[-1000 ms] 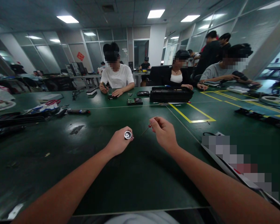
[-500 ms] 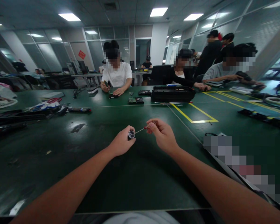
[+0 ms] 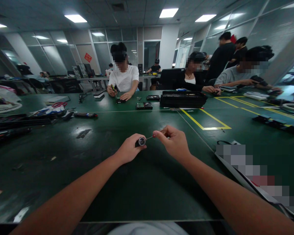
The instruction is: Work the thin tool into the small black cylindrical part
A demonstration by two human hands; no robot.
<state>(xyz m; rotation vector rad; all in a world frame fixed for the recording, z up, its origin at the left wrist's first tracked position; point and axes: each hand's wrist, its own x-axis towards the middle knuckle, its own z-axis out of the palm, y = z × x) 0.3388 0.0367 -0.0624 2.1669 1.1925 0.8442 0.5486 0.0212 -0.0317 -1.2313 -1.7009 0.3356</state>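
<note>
My left hand [image 3: 130, 148] is closed around a short black cylinder [image 3: 141, 141], whose silver-rimmed open end faces me. In my right hand [image 3: 175, 142], thumb and fingers pinch a thin screwdriver [image 3: 150, 137] with a metal shaft and a reddish handle mostly hidden by the fingers. Its shaft points left, toward the cylinder's upper right rim. I cannot tell whether the tip touches the rim. Both hands hover over the green tabletop [image 3: 147, 182].
A long black housing [image 3: 183, 99] and an opened device with a circuit board [image 3: 144, 105] lie ahead. To the left are a black pen-like tool [image 3: 85, 115] and red-handled tools [image 3: 59, 104]. A pixelated sheet [image 3: 254, 176] lies right. Several people work across the table.
The screwdriver's shaft has moved from the cylinder's open face to its upper right edge. The cylinder has turned slightly, showing more of its black side. The whole view has shifted a little.
</note>
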